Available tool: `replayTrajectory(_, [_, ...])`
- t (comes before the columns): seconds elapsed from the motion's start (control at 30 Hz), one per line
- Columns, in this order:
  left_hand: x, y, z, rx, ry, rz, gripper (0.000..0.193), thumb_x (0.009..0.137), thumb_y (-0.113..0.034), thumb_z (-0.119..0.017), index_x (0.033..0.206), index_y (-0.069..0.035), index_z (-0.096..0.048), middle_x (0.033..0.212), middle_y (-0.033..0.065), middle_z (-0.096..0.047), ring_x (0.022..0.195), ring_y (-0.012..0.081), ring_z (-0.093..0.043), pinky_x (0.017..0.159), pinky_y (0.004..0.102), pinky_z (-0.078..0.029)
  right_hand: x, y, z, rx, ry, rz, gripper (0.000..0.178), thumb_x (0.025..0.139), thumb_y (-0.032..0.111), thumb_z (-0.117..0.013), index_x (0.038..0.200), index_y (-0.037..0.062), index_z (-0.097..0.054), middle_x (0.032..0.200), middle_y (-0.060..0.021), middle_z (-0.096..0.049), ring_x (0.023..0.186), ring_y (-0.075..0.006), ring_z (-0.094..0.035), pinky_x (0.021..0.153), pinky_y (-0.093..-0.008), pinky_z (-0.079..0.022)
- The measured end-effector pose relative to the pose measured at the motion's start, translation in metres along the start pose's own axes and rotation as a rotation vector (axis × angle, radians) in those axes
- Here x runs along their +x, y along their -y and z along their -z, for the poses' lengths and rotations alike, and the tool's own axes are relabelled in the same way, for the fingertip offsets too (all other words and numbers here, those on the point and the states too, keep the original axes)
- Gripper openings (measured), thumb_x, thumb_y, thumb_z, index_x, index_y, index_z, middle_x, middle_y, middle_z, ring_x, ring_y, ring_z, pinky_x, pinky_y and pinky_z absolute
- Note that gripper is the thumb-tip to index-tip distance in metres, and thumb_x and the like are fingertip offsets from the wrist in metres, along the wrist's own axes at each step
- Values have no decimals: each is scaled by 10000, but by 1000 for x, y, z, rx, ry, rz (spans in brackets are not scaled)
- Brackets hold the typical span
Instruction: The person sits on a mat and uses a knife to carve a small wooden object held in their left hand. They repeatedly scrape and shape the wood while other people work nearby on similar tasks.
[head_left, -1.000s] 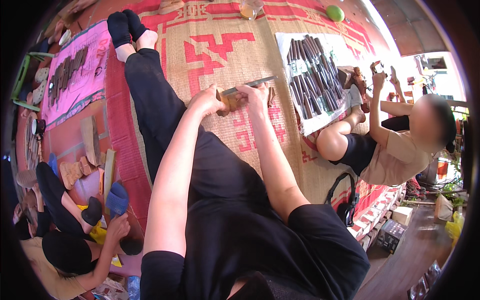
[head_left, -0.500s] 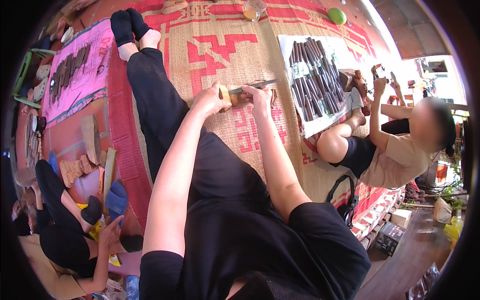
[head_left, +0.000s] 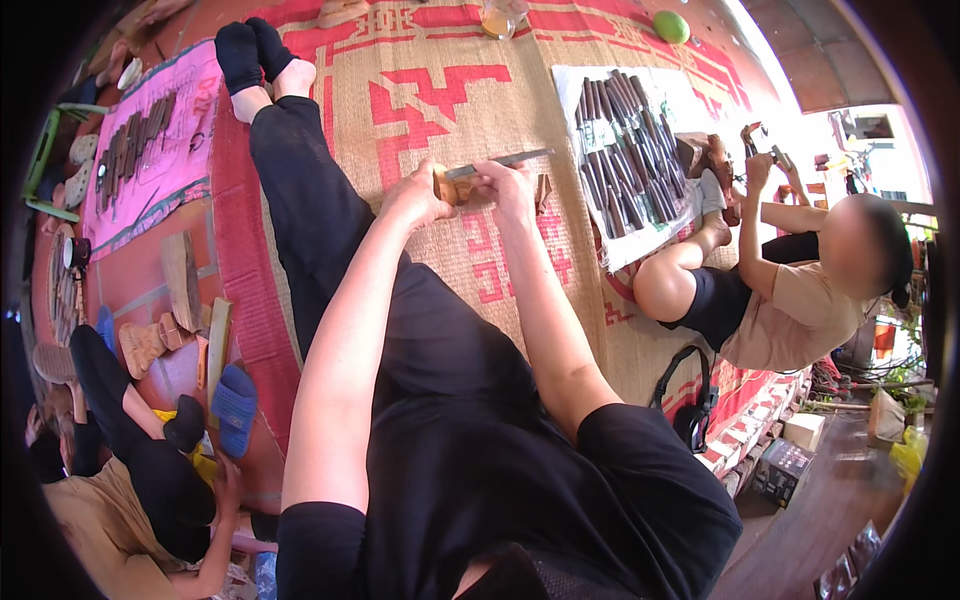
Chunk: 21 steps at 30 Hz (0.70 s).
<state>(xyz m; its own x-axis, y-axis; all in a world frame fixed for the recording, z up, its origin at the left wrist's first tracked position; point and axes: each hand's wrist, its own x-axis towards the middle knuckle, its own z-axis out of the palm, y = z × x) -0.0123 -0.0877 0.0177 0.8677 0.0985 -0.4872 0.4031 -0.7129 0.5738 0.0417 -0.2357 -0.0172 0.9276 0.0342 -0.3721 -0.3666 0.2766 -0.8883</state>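
Observation:
In front of me, over the woven mat, my left hand (head_left: 412, 196) is closed around the left end of a small brown wood piece (head_left: 458, 189). My right hand (head_left: 510, 186) grips a long, flat grey metal tool (head_left: 526, 156), whose narrow end sticks out past the fingers to the right. The tool lies along the top of the wood, apparently touching it. Its exact kind is too small to make out. Beside my right hand, a small brown wood scrap (head_left: 543, 192) rests on the mat.
Rows of dark-handled tools (head_left: 630, 155) lie on a white cloth to the right, near a seated person (head_left: 780, 315). More tools (head_left: 135, 145) lie on a pink cloth at far left. Another person (head_left: 120, 510) sits lower left by a blue slipper (head_left: 234, 410). A glass (head_left: 498, 20) and green fruit (head_left: 671, 27) are ahead.
The wood piece has tilted in my left hand, showing a darker side. My right hand and the metal tool have shifted slightly left and up. At lower left, the other person's hand has lowered.

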Motion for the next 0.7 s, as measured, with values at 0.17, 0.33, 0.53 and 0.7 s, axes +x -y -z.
replayTrajectory(0.17, [6, 10, -12, -4, -104, -20, 786, 595, -271, -800, 1249, -97, -401, 1076, 147, -632, 979, 288, -621, 829, 366, -484, 4, -6, 0, -17, -4, -24, 186, 662, -33, -694, 772, 14, -552, 645, -60, -598, 482, -124, -572, 415, -220, -432])
replayTrajectory(0.33, [3, 7, -2, -29, -21, -12, 761, 588, -265, -799, 1223, -106, -410, 1031, 151, -644, 948, 301, -629, 803, 389, -486, 12, -4, 0, -64, -31, 60, 172, 672, -45, -679, 779, 10, -556, 646, -61, -598, 473, -118, -567, 413, -205, -429])
replayTrajectory(0.53, [5, 6, -8, 8, -64, -14, 776, 586, -288, -802, 1226, -105, -405, 1044, 145, -642, 966, 290, -626, 829, 382, -480, 11, -3, 4, -107, -41, 34, 155, 671, -27, -696, 736, 2, -558, 616, -63, -593, 469, -117, -563, 422, -205, -429])
replayTrajectory(0.7, [2, 1, 2, 25, 20, 18, 848, 588, -292, -805, 1286, -100, -363, 1091, 160, -625, 993, 296, -617, 843, 375, -479, 7, 1, -7, -69, 7, 91, 177, 669, -19, -694, 764, 15, -548, 631, -55, -585, 478, -121, -560, 430, -212, -428])
